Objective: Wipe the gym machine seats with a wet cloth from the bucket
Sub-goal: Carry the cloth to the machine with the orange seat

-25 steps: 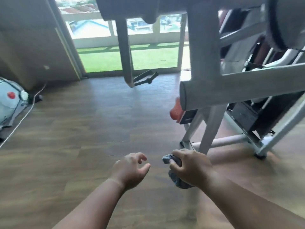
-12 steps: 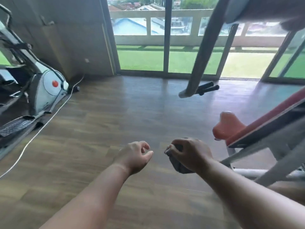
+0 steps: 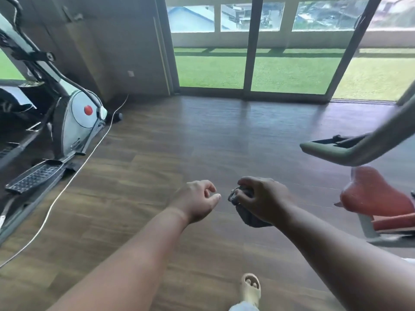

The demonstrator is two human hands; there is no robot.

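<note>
**A:** Where does the cloth (image 3: pixel 248 215) stand right now?

**B:** It is bunched up in the right hand (image 3: pixel 263 199), whose fingers (image 3: pixel 243 194) are curled round the wad and pinch its top, so most of it hangs below the palm. The left hand (image 3: pixel 197 202) holds nothing; it hangs just to the left of the cloth, fingers loosely bent, thumb and forefinger a little apart.

**A:** And the seat?

**B:** The red seat (image 3: pixel 372 196) sits to the right of the cloth, near it but not touching, under a grey machine bar (image 3: pixel 350 151). I'd judge the step in hand is carrying the cloth across to that seat.

**A:** How to do it well?

**B:** Open the wad out before it lands, probably with the free left hand, so a flat face meets the padding. Then wipe in long overlapping strokes, and mind the bar above the seat. Whether the cloth is wet enough I cannot tell from here.

**A:** The bucket?

**B:** No bucket is in view, so nothing can be said of what is in it. Left of the cloth, well apart, stands an elliptical trainer (image 3: pixel 78 122) with a white cable (image 3: pixel 74 176) trailing over the wooden floor (image 3: pixel 179 142). A sandalled foot (image 3: pixel 250 288) shows below the cloth.
</note>
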